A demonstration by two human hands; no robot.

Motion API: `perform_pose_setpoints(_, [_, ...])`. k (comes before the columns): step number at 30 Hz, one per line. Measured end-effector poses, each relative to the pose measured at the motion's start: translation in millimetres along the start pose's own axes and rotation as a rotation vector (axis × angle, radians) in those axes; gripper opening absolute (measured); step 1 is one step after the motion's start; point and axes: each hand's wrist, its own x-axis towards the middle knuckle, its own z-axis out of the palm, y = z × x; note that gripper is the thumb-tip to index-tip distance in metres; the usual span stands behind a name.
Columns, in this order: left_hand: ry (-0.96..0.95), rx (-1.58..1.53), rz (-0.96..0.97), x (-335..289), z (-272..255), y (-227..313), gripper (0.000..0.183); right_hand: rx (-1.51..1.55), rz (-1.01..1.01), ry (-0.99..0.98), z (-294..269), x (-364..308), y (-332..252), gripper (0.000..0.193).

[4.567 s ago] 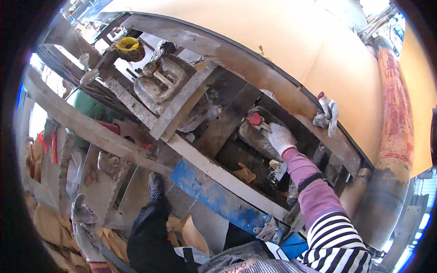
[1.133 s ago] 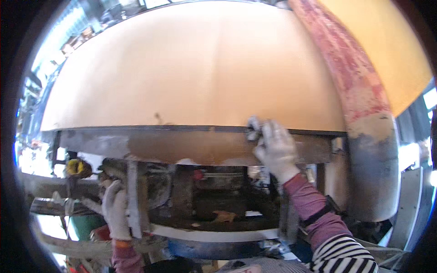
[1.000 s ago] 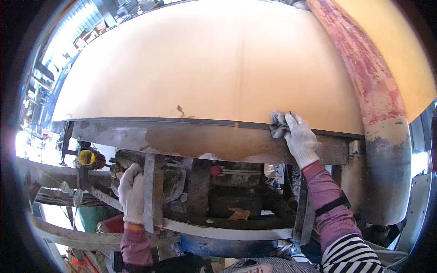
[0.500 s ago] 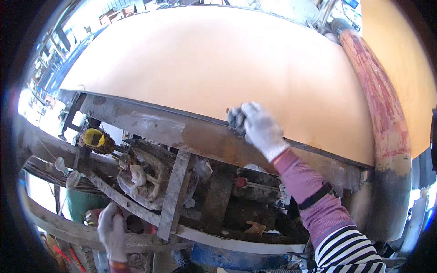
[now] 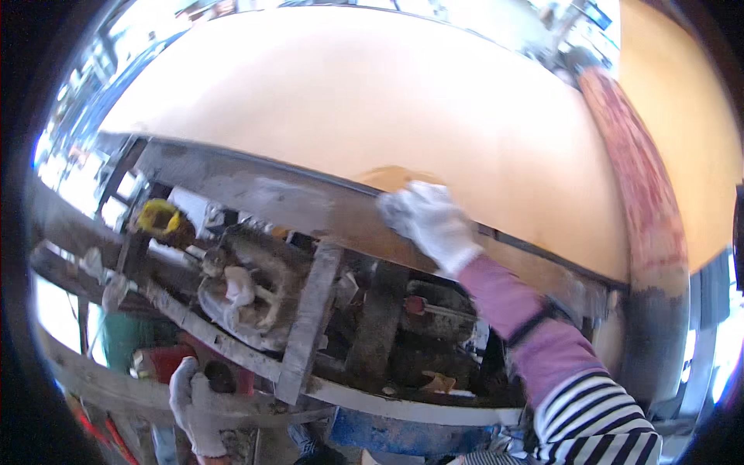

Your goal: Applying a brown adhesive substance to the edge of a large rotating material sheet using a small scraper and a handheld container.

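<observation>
My right hand [image 5: 430,225], in a white glove with grey, dirty fingertips, is closed at the near edge of a large tan sheet [image 5: 325,101]. Whatever its fingers hold is hidden. Just beyond them, a brown, wet-looking smear [image 5: 399,177] marks the sheet. A worn metal rail [image 5: 279,194] runs beneath that edge. At the lower left, my left hand [image 5: 194,407], also white-gloved, is beside a red object with a dark round opening [image 5: 221,376], over a grimy frame bar. Blur keeps its fingers from reading clearly.
A thick, red-stained roller [image 5: 647,186] stands along the right side. Below the rail are a grimy basin [image 5: 252,302], a slanted metal bar [image 5: 308,325] and a yellow-rimmed container [image 5: 159,219]. A blue panel [image 5: 403,430] lies low in the middle.
A brown smear has appeared on the sheet by my right hand, which has shifted slightly down and left. My left hand has moved slightly. The whole view has shifted a little.
</observation>
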Motion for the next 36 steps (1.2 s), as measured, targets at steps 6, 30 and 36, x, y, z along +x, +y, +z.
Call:
perform_pose_setpoints(6, [-0.248, -0.121, 0.059, 26.9, 79.0, 71.3, 0.037, 0.491, 0.235, 0.160, 11.5, -54.4, -27.2, 0.029])
perform_pose_setpoints(30, [-1.168, -1.130, -1.326, -168.9, 482.5, 278.3, 0.011, 2.670, 0.769, 1.145, -30.1, -408.0, 243.6, 0.039])
perform_pose_setpoints(36, [-1.117, -1.326, -0.588, -132.8, 491.4, 317.7, 0.017, 2.171, 0.605, 1.153, -51.1, -386.9, 240.9, 0.057])
